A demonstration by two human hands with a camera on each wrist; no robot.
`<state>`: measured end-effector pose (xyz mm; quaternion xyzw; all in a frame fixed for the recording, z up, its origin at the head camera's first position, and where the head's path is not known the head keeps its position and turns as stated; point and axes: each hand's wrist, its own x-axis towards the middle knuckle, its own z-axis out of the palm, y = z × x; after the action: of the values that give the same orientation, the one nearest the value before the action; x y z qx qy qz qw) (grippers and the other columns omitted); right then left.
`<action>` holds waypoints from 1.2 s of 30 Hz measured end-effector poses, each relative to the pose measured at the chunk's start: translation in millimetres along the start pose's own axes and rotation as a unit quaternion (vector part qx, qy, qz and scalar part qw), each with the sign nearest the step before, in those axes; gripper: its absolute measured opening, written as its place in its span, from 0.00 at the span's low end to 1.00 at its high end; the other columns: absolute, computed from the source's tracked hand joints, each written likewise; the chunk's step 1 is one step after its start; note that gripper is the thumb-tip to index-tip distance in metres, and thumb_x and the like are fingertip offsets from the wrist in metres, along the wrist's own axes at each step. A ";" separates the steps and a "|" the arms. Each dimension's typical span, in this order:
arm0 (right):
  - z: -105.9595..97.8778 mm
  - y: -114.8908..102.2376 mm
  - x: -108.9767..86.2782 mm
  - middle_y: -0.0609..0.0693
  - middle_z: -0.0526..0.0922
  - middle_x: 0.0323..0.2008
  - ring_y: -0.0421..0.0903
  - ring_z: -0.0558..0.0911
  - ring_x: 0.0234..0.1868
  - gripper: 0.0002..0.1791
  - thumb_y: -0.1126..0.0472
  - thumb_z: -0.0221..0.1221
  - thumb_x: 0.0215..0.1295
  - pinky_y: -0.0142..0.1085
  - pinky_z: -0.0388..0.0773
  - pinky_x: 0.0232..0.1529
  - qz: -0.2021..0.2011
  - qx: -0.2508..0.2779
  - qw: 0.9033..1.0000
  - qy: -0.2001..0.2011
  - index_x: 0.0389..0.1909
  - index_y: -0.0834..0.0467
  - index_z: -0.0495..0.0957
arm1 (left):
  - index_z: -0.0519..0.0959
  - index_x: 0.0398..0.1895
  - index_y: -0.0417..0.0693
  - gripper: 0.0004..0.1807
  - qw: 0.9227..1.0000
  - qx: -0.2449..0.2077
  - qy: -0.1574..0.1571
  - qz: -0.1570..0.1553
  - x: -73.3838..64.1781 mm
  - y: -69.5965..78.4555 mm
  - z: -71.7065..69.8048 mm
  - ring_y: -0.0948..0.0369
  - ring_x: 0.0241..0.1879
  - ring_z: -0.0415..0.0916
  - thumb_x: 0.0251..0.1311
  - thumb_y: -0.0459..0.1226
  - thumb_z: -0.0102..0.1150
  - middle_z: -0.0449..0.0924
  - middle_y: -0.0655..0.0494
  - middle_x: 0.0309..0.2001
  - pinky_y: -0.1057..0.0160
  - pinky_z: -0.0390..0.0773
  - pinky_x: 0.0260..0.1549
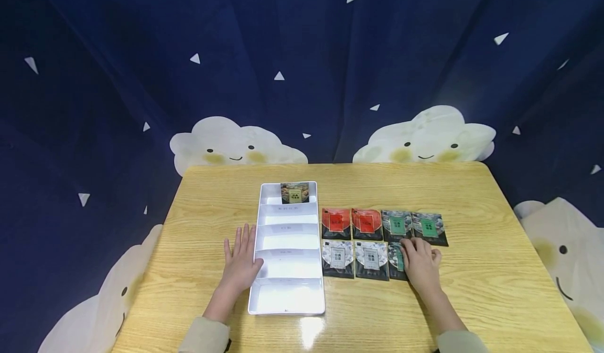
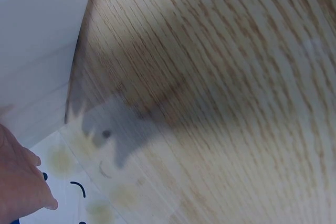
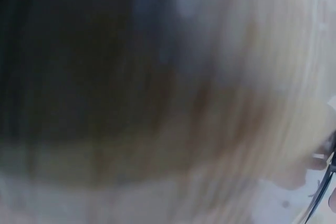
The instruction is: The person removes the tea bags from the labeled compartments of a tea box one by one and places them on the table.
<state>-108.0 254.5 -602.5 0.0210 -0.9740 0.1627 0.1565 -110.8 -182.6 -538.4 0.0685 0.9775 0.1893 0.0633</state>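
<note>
In the head view my left hand (image 1: 241, 263) lies with fingers spread along the left side of a white compartment tray (image 1: 251, 303), its thumb over the rim. Part of that hand's fingers (image 2: 23, 182) shows beside the tray wall in the left wrist view. My right hand (image 1: 421, 264) pinches a green-labelled tea sachet (image 1: 395, 258) at the right end of the front row; the hand covers its right part. A dark sachet edge shows between the fingers in the blurred right wrist view. One gold-labelled tea sachet (image 1: 295, 192) stands in the tray's farthest compartment.
Right of the tray, two red tea sachets (image 1: 336, 223) and two green-labelled sachets (image 1: 396, 224) form the back row. Two white-labelled sachets (image 1: 337, 258) lie in front of them. Everything is on a wooden table (image 1: 495, 290), with a dark blue curtain (image 1: 302, 43) behind.
</note>
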 end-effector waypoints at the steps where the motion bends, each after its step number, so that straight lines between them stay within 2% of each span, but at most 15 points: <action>1: 0.7 0.2 -0.3 0.59 0.70 0.43 0.59 0.65 0.48 0.10 0.62 0.55 0.62 0.58 0.53 0.43 0.001 0.000 1.000 0.001 0.44 0.56 0.72 | 0.37 0.72 0.44 0.43 1.000 0.000 0.000 0.000 -0.1 0.2 -0.1 0.46 0.70 0.27 0.57 0.42 0.44 0.33 0.42 0.72 0.41 0.22 0.62; 11: 0.0 -1.7 -1.3 0.60 0.67 0.47 0.60 0.64 0.50 0.12 0.62 0.57 0.60 0.59 0.52 0.43 0.004 0.002 1.000 0.008 0.45 0.56 0.71 | 0.37 0.72 0.42 0.43 1.000 -0.003 0.011 0.005 -0.4 0.8 0.5 0.44 0.70 0.28 0.57 0.41 0.46 0.33 0.41 0.72 0.42 0.21 0.61; 18: 0.6 -1.3 -0.4 0.60 0.68 0.46 0.61 0.64 0.49 0.13 0.63 0.58 0.59 0.60 0.53 0.44 0.007 0.010 1.000 0.016 0.45 0.57 0.70 | 0.37 0.72 0.42 0.43 1.000 0.001 0.008 0.004 -1.1 1.7 -0.7 0.44 0.70 0.28 0.57 0.41 0.45 0.33 0.41 0.72 0.42 0.21 0.61; 24: -0.1 -1.0 3.5 0.60 0.68 0.46 0.61 0.64 0.49 0.13 0.62 0.56 0.61 0.60 0.53 0.44 0.025 0.031 0.999 0.024 0.45 0.58 0.70 | 0.38 0.72 0.42 0.42 1.000 0.002 0.012 0.003 -0.9 2.0 -0.6 0.45 0.70 0.29 0.57 0.41 0.45 0.34 0.41 0.72 0.42 0.22 0.62; 29: -7.3 -9.8 14.0 0.60 0.70 0.46 0.62 0.65 0.49 0.12 0.63 0.56 0.61 0.60 0.53 0.46 0.022 0.050 0.998 0.042 0.46 0.59 0.71 | 0.37 0.72 0.43 0.43 1.000 0.000 0.008 0.000 -0.8 1.6 -0.3 0.46 0.70 0.28 0.56 0.42 0.44 0.34 0.42 0.72 0.43 0.21 0.62; 36: -18.9 -39.7 42.1 0.62 0.71 0.47 0.63 0.65 0.51 0.15 0.63 0.56 0.60 0.60 0.54 0.47 -0.014 0.073 0.996 0.041 0.48 0.61 0.71 | 0.38 0.72 0.42 0.43 1.000 -0.009 0.008 0.000 -0.3 0.9 0.0 0.47 0.70 0.25 0.56 0.41 0.45 0.33 0.41 0.72 0.42 0.20 0.61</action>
<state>-138.7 223.5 -560.1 0.0396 -0.9519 0.2318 0.1964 -110.4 -181.8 -538.1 0.0667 0.9761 0.1990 0.0556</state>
